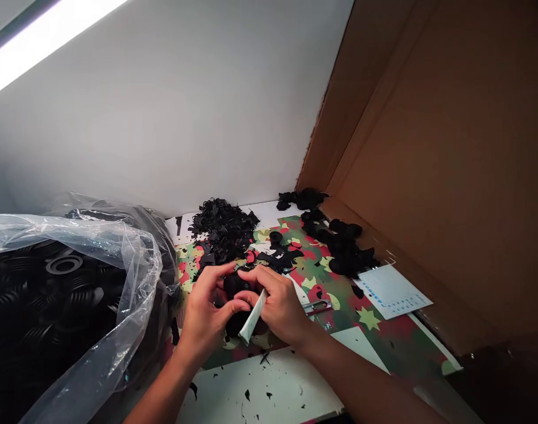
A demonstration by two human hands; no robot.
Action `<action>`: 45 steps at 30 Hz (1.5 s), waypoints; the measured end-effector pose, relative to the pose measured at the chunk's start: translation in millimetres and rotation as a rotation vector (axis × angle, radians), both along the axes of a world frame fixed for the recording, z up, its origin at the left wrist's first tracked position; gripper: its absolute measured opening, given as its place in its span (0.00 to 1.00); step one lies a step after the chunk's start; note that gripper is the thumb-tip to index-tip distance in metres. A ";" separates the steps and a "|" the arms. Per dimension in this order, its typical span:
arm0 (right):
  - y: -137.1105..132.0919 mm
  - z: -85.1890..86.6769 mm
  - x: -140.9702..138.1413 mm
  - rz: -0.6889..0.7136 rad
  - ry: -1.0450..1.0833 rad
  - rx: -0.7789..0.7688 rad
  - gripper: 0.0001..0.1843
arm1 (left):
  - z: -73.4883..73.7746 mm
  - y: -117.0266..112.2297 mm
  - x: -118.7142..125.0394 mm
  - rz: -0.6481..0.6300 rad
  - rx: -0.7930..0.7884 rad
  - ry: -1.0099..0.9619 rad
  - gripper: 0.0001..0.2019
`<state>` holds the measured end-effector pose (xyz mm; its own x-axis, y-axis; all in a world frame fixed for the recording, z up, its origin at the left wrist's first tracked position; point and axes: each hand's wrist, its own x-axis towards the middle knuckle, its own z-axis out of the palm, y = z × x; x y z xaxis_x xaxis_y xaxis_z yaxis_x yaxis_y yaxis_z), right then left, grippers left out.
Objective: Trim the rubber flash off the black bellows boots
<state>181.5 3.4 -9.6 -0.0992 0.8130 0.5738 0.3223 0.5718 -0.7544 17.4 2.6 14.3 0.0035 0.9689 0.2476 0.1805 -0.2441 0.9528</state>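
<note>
nearest, a white board (246, 386) lies flecked with dark scraps below the person's forearms. just beyond it, both hands meet over a small black part (233, 284), mostly hidden by fingers, above a patterned sheet (384, 344). the left hand (205, 309) grasps the part, its fingers curled around it; the right hand (280, 300) grips a pale flat strip (254, 318), perhaps a tool's handle, its fingertips against the part. a steady left hold and short, controlled right-hand moves would suit this close work, with the left thumb clear of any edge; whether there is a blade, i cannot tell. to the left, a clear plastic bag (140, 265) holds ribbed black parts (79, 288). farther back come a heap of black shreds (222, 227), more black pieces (344, 241) to its right, then a pale wall (185, 112).
</note>
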 end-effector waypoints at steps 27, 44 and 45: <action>-3.9 16.2 2.5 -0.088 0.021 0.073 0.13 | 3.8 -7.9 1.8 -0.038 0.606 0.451 0.09; 19.8 9.7 17.9 -0.157 0.152 -0.351 0.09 | -8.6 -19.1 6.8 0.023 0.634 0.186 0.15; 25.4 6.3 24.2 -0.200 0.154 -0.368 0.09 | -6.6 -19.5 5.8 0.032 0.636 0.162 0.13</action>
